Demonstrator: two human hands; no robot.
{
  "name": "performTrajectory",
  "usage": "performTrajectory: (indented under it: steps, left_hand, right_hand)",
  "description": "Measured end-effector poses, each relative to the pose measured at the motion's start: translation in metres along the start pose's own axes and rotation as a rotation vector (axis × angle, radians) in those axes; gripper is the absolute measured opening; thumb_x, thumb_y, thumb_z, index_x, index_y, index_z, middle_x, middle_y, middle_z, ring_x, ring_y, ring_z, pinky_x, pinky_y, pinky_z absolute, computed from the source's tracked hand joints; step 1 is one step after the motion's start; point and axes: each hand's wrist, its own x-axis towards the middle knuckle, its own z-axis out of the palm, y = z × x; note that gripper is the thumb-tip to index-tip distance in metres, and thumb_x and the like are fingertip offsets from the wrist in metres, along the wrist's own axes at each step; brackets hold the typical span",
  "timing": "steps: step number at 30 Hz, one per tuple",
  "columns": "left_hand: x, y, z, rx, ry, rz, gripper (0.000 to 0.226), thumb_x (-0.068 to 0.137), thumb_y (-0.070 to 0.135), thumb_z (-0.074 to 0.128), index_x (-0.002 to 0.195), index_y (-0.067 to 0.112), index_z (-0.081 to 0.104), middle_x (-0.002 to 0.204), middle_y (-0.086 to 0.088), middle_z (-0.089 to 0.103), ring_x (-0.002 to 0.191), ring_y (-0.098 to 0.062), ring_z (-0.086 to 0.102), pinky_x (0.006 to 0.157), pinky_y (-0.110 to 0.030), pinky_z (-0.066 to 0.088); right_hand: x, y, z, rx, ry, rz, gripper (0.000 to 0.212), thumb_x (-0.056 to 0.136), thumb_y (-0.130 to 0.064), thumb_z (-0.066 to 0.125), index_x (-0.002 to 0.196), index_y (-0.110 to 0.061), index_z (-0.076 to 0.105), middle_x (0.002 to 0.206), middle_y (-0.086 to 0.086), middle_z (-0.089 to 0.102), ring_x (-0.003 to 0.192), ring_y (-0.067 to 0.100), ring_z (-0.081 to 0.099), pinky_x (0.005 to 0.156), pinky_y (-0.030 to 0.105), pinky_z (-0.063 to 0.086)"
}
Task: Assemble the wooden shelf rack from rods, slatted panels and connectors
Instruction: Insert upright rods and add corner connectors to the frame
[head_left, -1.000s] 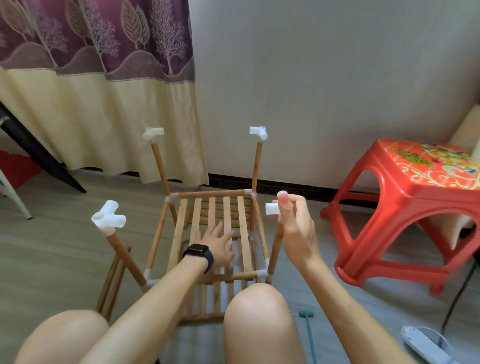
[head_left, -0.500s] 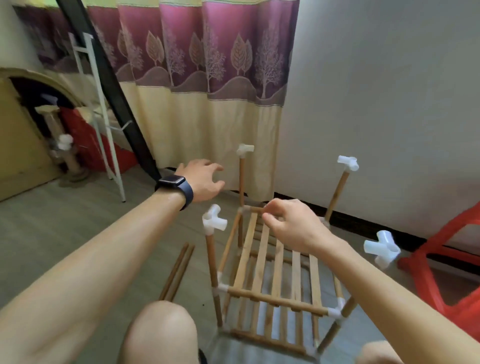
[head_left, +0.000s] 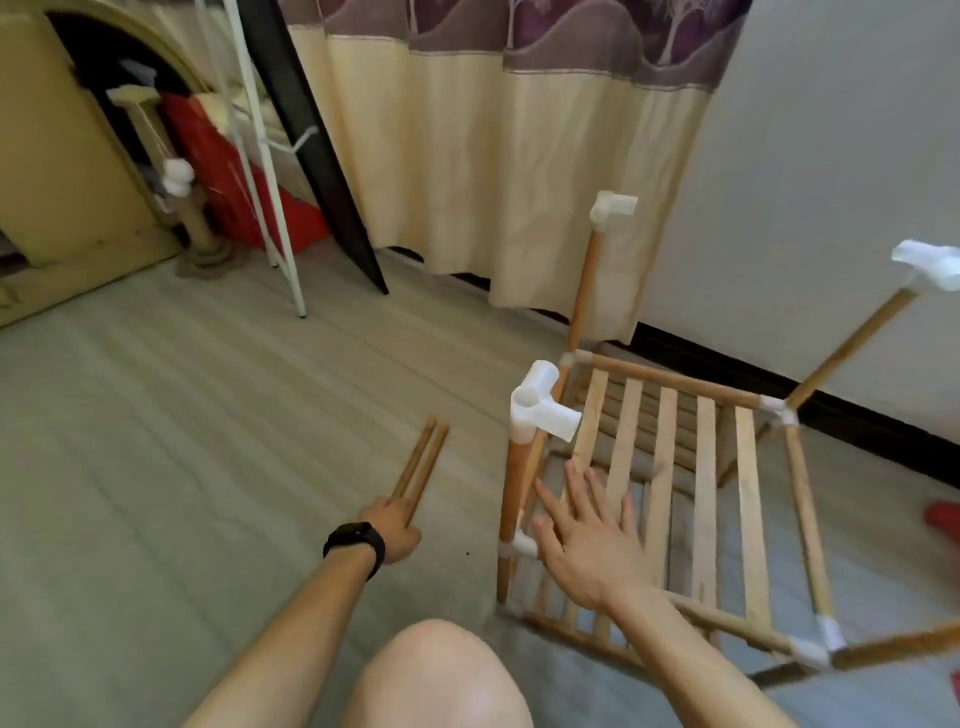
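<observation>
Rack (head_left: 675, 382) sits on the floor (head_left: 182, 441), right of the person's knee and close to the wall (head_left: 831, 156) and curtain (head_left: 519, 182). Two slatted levels are in. Corner posts stick up with open white connectors (head_left: 543, 410) on top, so the upper rails look like what's left.

Two spare rods (head_left: 422, 465) lie side by side on the floor, left of the rack and clear of it.

Left hand (head_left: 387, 527), with watch (head_left: 356, 543), is at the rods' near ends. Its fingers are hidden behind the back of the hand, so can't tell if it grips them or only touches.

Right hand (head_left: 589, 545) is flat, fingers spread wide, holding nothing, over the upper panel (head_left: 704, 493) by the near-left post. Pressing or hovering: can't tell.

Handling, as a guess:
- Rods look light, stiff and smooth, and will probably roll on this floor. Best pinched near one end so the other end is free to go into a socket.
- Rack joints are push-fit, and the posts lean visibly, so it is wobbly. Brace it at the panel or low on a post, not at a post top.
- The slats look thin, so avoid leaning weight on them.

Room: pale plank-pattern floor, hard and flat. A dark board (head_left: 311, 145) and a white frame (head_left: 265, 171) lean at the back left, well clear.
</observation>
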Motion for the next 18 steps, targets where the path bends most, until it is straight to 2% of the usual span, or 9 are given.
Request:
performTrajectory:
  steps: [3,6,10,12,15,18]
  left_hand:
    - [0.019,0.0,0.035,-0.018,-0.079,-0.031,0.062,0.1,0.043,0.047,0.157,0.025,0.028,0.163,-0.009,0.02,0.143,-0.033,0.035,0.114,-0.042,0.037]
    - [0.035,0.003,0.062,0.002,-0.132,-0.031,0.061,0.101,0.042,0.046,0.156,0.029,0.026,0.166,-0.009,0.009,0.149,-0.032,0.022,0.117,-0.045,0.033]
    - [0.049,0.001,0.087,0.04,-0.131,-0.055,0.06,0.102,0.037,0.045,0.157,0.034,0.021,0.167,-0.007,-0.002,0.149,-0.034,0.02,0.115,-0.046,0.036]
    - [0.057,-0.002,0.095,0.051,-0.157,-0.065,0.058,0.104,0.033,0.042,0.158,0.029,0.021,0.166,-0.01,0.004,0.145,-0.036,0.03,0.112,-0.048,0.039]
    - [0.061,-0.003,0.108,0.158,-0.101,-0.05,0.041,0.104,0.021,0.04,0.144,0.013,0.045,0.15,-0.014,0.039,0.128,-0.034,0.049,0.104,-0.045,0.046]
    - [0.057,-0.001,0.122,0.265,0.024,-0.038,0.032,0.104,0.014,0.038,0.134,0.013,0.049,0.14,-0.011,0.043,0.122,-0.03,0.049,0.095,-0.041,0.049]
  right_hand:
    - [0.008,0.002,0.002,-0.025,0.011,0.009,0.055,0.099,-0.065,0.004,0.152,-0.055,-0.006,0.159,-0.014,-0.032,0.144,0.012,-0.036,0.117,0.048,-0.022]
    - [0.009,0.002,0.008,-0.048,0.022,0.014,0.055,0.1,-0.063,0.003,0.154,-0.052,-0.005,0.16,-0.013,-0.031,0.146,0.013,-0.033,0.119,0.05,-0.019]
    - [0.009,0.0,0.012,-0.054,0.034,0.022,0.057,0.1,-0.061,0.002,0.156,-0.048,0.003,0.162,-0.011,-0.028,0.148,0.014,-0.031,0.12,0.052,-0.016]
    - [0.007,-0.002,0.012,-0.043,0.045,0.025,0.058,0.101,-0.06,0.004,0.157,-0.046,0.008,0.163,-0.009,-0.025,0.149,0.015,-0.029,0.121,0.054,-0.015]
    - [0.006,-0.003,0.011,-0.021,0.066,0.025,0.06,0.101,-0.059,0.005,0.157,-0.044,0.014,0.165,-0.007,-0.022,0.149,0.015,-0.028,0.121,0.055,-0.014]
    - [0.006,-0.003,0.011,-0.018,0.061,0.028,0.06,0.1,-0.059,0.005,0.157,-0.042,0.017,0.165,-0.006,-0.021,0.149,0.015,-0.028,0.121,0.056,-0.013]
